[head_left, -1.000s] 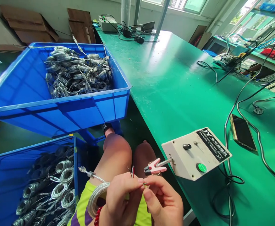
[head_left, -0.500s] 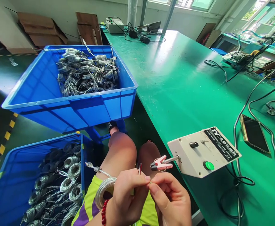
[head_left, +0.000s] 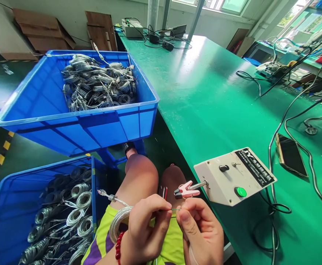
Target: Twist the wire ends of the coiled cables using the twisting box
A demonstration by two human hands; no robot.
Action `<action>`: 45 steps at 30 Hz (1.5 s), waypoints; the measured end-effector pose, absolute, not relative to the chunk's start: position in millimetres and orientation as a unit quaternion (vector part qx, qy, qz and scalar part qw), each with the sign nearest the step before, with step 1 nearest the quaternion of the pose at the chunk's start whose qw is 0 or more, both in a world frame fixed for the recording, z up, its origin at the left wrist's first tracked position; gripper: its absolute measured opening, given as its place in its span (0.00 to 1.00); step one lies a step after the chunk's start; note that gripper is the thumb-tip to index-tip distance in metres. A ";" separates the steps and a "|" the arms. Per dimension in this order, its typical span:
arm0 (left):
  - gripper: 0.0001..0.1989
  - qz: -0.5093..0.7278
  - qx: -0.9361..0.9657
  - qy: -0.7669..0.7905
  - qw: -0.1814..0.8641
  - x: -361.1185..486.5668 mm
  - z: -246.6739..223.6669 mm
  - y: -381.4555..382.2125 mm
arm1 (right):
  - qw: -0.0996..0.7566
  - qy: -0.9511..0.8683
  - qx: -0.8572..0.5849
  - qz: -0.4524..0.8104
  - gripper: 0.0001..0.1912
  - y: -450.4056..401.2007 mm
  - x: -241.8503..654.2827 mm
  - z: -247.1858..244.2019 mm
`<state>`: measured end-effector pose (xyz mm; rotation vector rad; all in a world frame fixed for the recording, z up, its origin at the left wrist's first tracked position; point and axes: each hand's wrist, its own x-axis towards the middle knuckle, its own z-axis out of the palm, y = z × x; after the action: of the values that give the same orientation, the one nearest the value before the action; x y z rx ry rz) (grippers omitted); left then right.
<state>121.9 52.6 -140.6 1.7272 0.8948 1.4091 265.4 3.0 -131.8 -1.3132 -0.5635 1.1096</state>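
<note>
Over my lap, my left hand point(head_left: 149, 226) is closed in a pinch on a cable with a clear jacket, whose coil point(head_left: 118, 222) hangs beside my wrist. Red and white wire ends point(head_left: 165, 193) stick up behind the left fingers. A thin green wire point(head_left: 175, 209) stretches across the gap to my right hand point(head_left: 201, 230), where thumb and forefinger are closed on it. Just above the right fingertips is a pink clip point(head_left: 187, 189) on the metal shaft of a beige control box point(head_left: 232, 180). The cable's connector end point(head_left: 105, 195) lies over my thigh.
A blue bin point(head_left: 86, 127) full of bundled cables stands left of the green table point(head_left: 205, 106). Below it, a second blue bin point(head_left: 0, 206) contains several coils. On the table's right lie a phone point(head_left: 291, 154) and black cords point(head_left: 269, 162).
My hands have moved apart slightly, and a length of green wire now shows between the fingertips. The red and white wire ends are more visible. The whole view has shifted slightly.
</note>
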 end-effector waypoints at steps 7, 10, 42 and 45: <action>0.12 0.561 0.626 0.376 0.390 126.5 -141.5 56.3 | 0.665 -0.164 -0.590 0.427 0.32 17.1 264.5 -130.6; 0.13 0.555 0.630 0.382 0.386 128.8 -142.4 56.4 | 0.665 -0.113 -0.555 0.487 0.32 26.5 266.5 -133.0; 0.13 0.523 0.640 0.404 0.392 132.7 -147.9 56.0 | 0.692 -0.096 -0.379 0.607 0.26 44.5 270.1 -146.4; 0.13 0.522 0.641 0.404 0.392 132.6 -146.9 56.8 | 0.694 -0.079 -0.363 0.617 0.27 37.2 273.7 -153.5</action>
<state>132.6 56.8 -146.9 1.6263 1.0248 1.3265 273.7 37.2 -153.5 -0.8114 -0.1765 1.3767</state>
